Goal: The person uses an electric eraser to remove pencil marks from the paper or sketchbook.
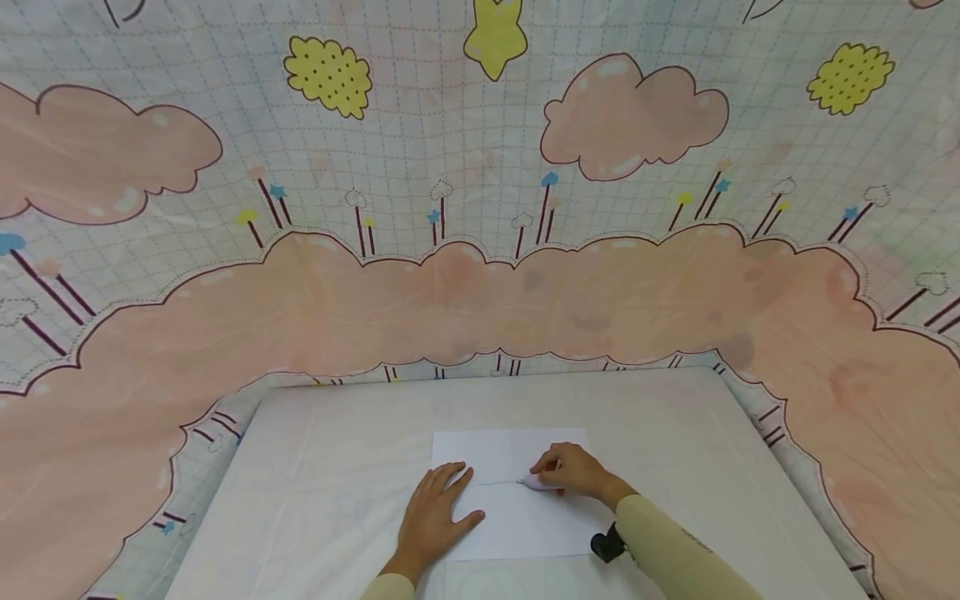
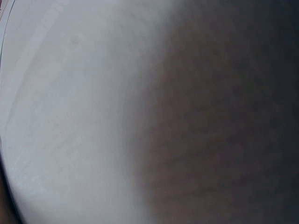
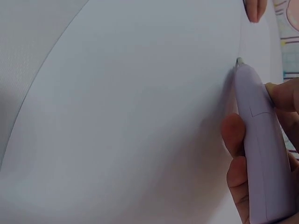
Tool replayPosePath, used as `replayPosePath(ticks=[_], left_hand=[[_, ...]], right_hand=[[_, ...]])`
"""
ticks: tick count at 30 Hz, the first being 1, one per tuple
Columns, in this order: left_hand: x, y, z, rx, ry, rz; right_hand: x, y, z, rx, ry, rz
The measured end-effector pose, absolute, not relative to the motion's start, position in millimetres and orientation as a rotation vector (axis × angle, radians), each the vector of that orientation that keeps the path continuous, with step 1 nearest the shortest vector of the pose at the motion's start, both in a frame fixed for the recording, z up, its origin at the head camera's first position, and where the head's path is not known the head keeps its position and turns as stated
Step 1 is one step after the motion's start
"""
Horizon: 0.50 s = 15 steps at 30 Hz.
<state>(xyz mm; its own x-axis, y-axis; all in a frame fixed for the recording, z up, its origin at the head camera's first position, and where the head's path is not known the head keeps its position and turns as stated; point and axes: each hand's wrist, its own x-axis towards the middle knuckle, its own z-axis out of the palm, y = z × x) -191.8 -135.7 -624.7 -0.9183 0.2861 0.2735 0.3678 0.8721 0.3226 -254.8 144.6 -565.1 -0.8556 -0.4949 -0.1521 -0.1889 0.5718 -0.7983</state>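
A white sheet of paper (image 1: 517, 529) lies flat on the white-covered table. My left hand (image 1: 435, 515) rests on its left part, fingers and thumb spread. In my right hand (image 1: 581, 471) I grip a lilac utility knife (image 3: 264, 140), its short metal tip touching the paper. A thin line runs across the sheet from near my left fingers to that tip; whether it is a cut or a fold I cannot tell. In the right wrist view, fingers (image 3: 237, 170) curl round the knife's body. A dark blur covers much of the left wrist view.
The white table cover (image 1: 322, 450) extends around the paper on all sides. Behind the table hangs a patterned cloth (image 1: 480, 308) with clouds and stars. A black device (image 1: 607, 544) is at my right wrist, above the sheet's near right corner.
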Motion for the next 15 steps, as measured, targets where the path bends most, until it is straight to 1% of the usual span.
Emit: replayPosePath(ticks=[15], left_hand=[[-190.9,-134.6,-630.8,-0.494,-2.812,-0.512]], right_hand=[[-254.0,149.8,-565.4,-0.566,2.435,-1.21]])
